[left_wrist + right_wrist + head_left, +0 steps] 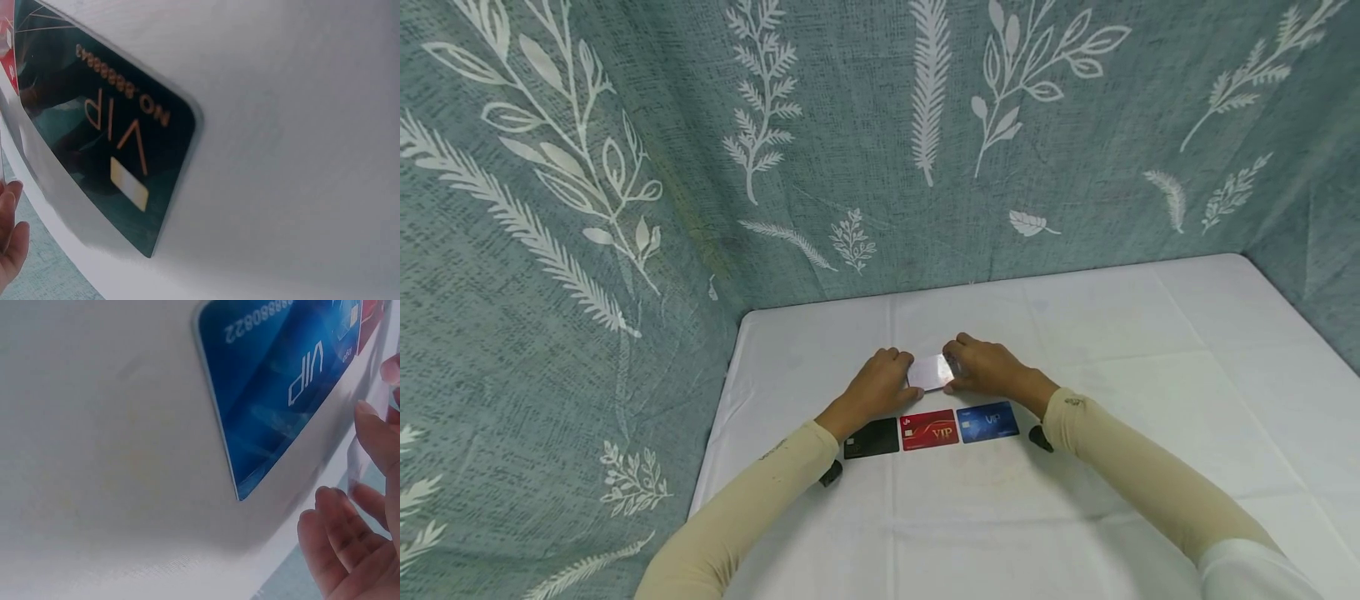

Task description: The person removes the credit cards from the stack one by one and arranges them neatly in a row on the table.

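Note:
A glossy white card (930, 372) lies between both hands beyond a row of cards. My left hand (878, 382) pinches its left end, and my right hand (988, 367) pinches its right end. In the right wrist view, the thumb and fingers of the right hand (369, 540) meet a pale, thin edge; the remaining fingers are loosely bent. Only some fingertips of the left hand (11, 240) show in the left wrist view. Nearer to me, a dark green VIP card (872, 440), a red VIP card (929, 430) and a blue VIP card (987, 422) lie flat, side by side.
The cards lie on a table with a white cloth (970, 525). A grey-green curtain with white leaf prints (865, 150) hangs behind the table and along its left side. Small black devices (831, 473) sit beneath both wrists.

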`<state>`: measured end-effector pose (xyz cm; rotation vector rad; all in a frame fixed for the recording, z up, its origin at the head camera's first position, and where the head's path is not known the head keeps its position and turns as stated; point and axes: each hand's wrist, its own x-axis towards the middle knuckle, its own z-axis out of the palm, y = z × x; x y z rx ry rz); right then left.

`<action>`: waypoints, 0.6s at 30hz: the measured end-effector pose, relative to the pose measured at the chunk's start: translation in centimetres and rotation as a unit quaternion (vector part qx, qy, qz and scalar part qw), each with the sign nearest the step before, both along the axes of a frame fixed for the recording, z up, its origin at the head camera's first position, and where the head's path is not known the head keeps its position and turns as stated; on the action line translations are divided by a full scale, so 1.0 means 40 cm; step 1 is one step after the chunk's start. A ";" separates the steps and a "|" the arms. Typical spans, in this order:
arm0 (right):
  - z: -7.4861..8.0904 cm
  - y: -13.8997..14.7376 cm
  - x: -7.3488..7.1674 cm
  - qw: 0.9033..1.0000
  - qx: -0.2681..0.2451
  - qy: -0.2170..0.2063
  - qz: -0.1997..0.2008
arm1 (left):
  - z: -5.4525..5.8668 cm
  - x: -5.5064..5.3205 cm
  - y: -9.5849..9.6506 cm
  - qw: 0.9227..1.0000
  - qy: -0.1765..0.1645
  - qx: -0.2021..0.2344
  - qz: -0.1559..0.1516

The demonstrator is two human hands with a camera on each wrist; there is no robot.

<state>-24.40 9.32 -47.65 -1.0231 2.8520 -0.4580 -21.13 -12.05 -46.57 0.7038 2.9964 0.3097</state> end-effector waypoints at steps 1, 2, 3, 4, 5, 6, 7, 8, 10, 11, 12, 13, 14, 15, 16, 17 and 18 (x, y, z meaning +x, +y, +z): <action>0.000 0.001 0.000 1.000 0.001 0.003 0.002 | 0.000 0.000 0.000 1.000 0.000 0.000 0.000; 0.000 0.003 0.000 1.000 0.001 0.006 0.004 | 0.000 0.001 0.001 1.000 0.001 0.000 -0.001; -0.001 0.004 0.000 1.000 0.001 0.010 0.006 | 0.000 0.001 0.001 1.000 0.002 0.000 -0.001; -0.001 0.005 0.000 1.000 0.001 0.014 0.009 | -0.001 0.001 0.001 1.000 0.003 0.000 -0.001; 0.000 0.005 0.001 1.000 0.001 0.017 0.010 | -0.001 0.001 0.001 1.000 0.003 0.000 -0.001; 0.000 0.006 0.001 1.000 0.002 0.019 0.011 | 0.000 0.001 0.002 1.000 0.004 0.000 -0.002; 0.002 0.007 0.002 1.000 0.002 0.021 0.012 | 0.000 0.001 0.002 1.000 0.005 0.000 -0.003; 0.003 0.007 0.003 1.000 0.001 0.021 0.011 | 0.000 0.001 0.002 1.000 0.006 0.002 -0.004; 0.006 0.008 0.005 1.000 -0.002 0.019 0.012 | -0.001 0.001 0.002 1.000 0.008 0.003 -0.007; 0.007 0.009 0.006 1.000 -0.004 0.017 0.010 | -0.001 0.001 0.002 1.000 0.010 0.005 -0.008; 0.007 0.009 0.007 1.000 -0.004 0.017 0.010 | -0.001 0.001 0.003 1.000 0.012 0.005 -0.010; 0.007 0.010 0.008 1.000 -0.005 0.016 0.009 | -0.001 0.001 0.003 1.000 0.014 0.006 -0.012; 0.007 0.012 0.008 1.000 -0.005 0.016 0.009 | -0.001 0.002 0.004 1.000 0.016 0.007 -0.014; 0.006 0.013 0.008 1.000 -0.004 0.015 0.009 | 0.000 0.002 0.004 1.000 0.017 0.006 -0.016; 0.005 0.014 0.008 1.000 -0.002 0.015 0.008 | 0.001 0.004 0.005 1.000 0.019 0.006 -0.019; 0.004 0.016 0.008 1.000 0.000 0.016 0.008 | 0.002 0.004 0.006 1.000 0.021 0.006 -0.022; 0.004 0.018 0.008 1.000 0.001 0.016 0.009 | 0.003 0.005 0.007 0.999 0.022 0.005 -0.024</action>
